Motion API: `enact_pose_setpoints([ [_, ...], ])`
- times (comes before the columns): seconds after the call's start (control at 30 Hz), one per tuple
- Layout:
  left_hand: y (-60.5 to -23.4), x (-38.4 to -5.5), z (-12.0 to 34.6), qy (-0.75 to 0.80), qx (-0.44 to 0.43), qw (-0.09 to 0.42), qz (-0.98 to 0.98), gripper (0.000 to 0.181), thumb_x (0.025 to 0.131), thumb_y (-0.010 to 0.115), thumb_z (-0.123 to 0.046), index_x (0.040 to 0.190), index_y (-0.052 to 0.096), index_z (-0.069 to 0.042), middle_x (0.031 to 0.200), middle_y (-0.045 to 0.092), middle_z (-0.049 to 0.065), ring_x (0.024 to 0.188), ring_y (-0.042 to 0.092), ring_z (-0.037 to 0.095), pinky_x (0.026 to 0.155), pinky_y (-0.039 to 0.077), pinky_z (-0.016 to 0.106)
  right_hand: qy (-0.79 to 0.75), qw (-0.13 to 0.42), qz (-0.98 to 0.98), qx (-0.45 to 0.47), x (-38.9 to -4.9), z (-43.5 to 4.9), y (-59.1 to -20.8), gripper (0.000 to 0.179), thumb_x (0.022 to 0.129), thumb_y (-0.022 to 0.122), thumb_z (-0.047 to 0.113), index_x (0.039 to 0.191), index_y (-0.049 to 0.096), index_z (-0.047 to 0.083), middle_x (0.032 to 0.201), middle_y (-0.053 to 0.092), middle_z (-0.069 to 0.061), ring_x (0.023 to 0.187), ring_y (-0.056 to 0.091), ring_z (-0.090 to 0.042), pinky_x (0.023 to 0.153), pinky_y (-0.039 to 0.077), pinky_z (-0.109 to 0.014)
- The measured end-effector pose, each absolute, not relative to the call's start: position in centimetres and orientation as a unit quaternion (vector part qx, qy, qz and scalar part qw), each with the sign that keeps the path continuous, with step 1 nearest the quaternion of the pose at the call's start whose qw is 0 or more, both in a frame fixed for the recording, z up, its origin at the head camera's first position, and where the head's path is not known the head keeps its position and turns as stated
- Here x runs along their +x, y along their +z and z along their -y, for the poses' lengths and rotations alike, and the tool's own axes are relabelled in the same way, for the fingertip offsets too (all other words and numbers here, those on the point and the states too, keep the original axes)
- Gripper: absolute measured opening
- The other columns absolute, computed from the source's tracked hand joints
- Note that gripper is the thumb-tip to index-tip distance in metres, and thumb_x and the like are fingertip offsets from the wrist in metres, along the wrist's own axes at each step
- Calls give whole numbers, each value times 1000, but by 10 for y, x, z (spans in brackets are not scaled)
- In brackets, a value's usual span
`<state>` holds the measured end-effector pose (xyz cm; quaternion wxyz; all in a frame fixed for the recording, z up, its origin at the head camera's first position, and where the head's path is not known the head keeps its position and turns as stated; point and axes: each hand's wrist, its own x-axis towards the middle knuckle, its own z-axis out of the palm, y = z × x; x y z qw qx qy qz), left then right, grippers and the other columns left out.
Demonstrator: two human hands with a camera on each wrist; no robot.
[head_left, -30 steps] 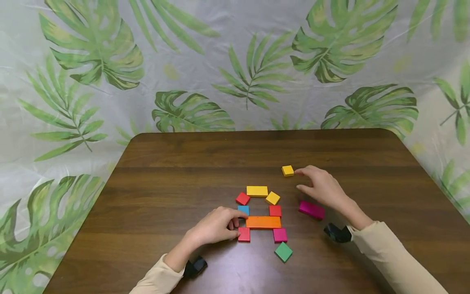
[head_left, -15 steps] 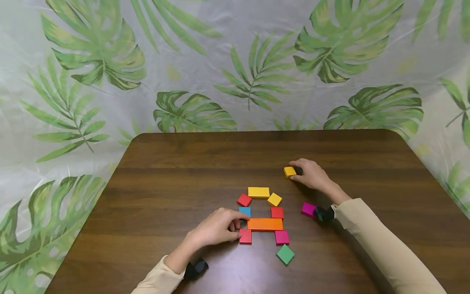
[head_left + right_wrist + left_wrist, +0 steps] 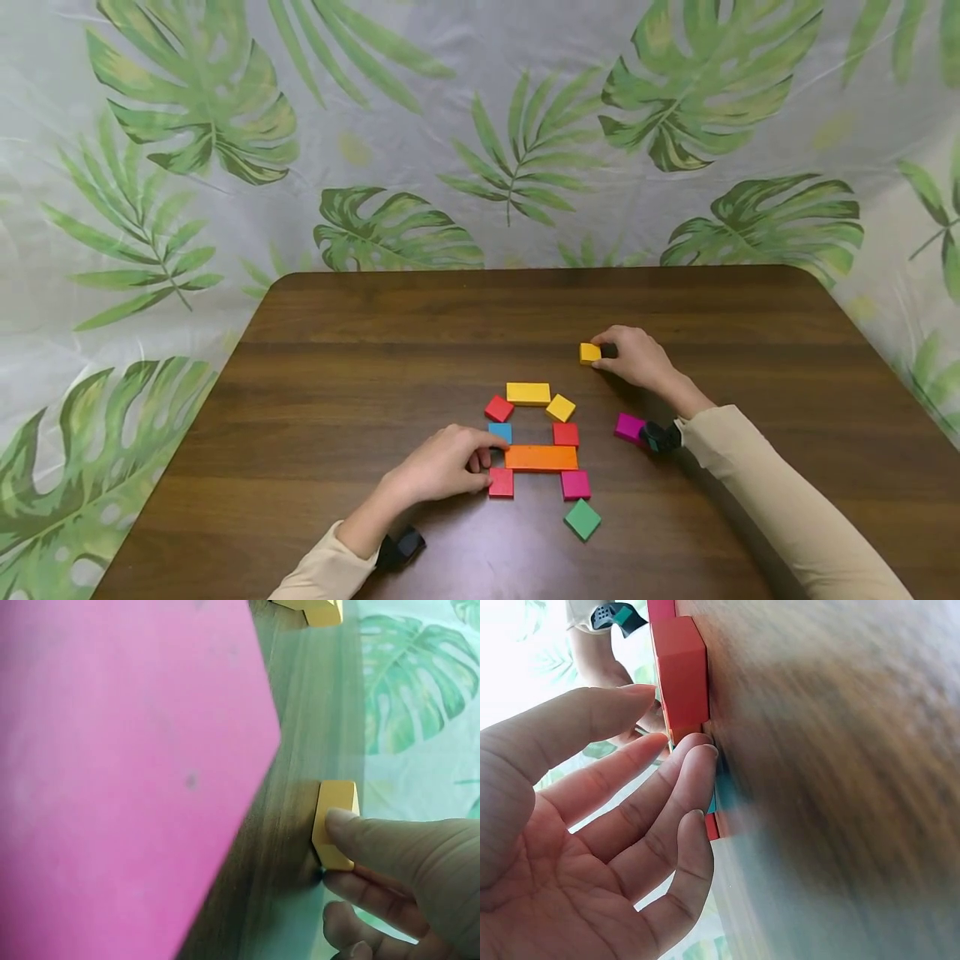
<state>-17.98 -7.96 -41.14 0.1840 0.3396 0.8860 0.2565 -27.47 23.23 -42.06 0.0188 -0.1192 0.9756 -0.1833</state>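
Near the back of the table my right hand (image 3: 633, 357) pinches a small yellow block (image 3: 589, 354) between thumb and fingers; the right wrist view shows the thumb on that yellow block (image 3: 335, 825). My left hand (image 3: 442, 462) rests at the left side of a block figure, fingers loosely bent. Its index fingertip is at the corner of a long orange block (image 3: 542, 458), its thumb tip beside a red block (image 3: 502, 483). Just above the index finger lies a blue block (image 3: 500, 432). In the left wrist view, nothing sits between the fingers of the left hand (image 3: 592, 847).
A long yellow block (image 3: 528, 394) tops the figure, with tilted red (image 3: 498, 408) and yellow (image 3: 561, 407) blocks below. Another red block (image 3: 566, 434) and a magenta block (image 3: 576, 485) form its right side. A green block (image 3: 582, 520) lies nearest; a magenta bar (image 3: 629, 427) lies under the right wrist.
My right hand has moved in from the right and taken hold of the small yellow block, which has since turned slightly. The left hand has stayed in place.
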Motion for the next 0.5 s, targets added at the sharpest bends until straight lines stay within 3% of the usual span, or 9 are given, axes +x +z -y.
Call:
enact_pose_setpoints([
  [0.5,-410,-180,80,255,335,188,-887,37,80,67,-11,117,62,-11,81,63,-2,66,53,-1,64,44,12,-169,21,-978,-122,-270,-236,-420,36,79,71,23,111,66,5,110,66,-16,97,61,-32,78,51,-46],
])
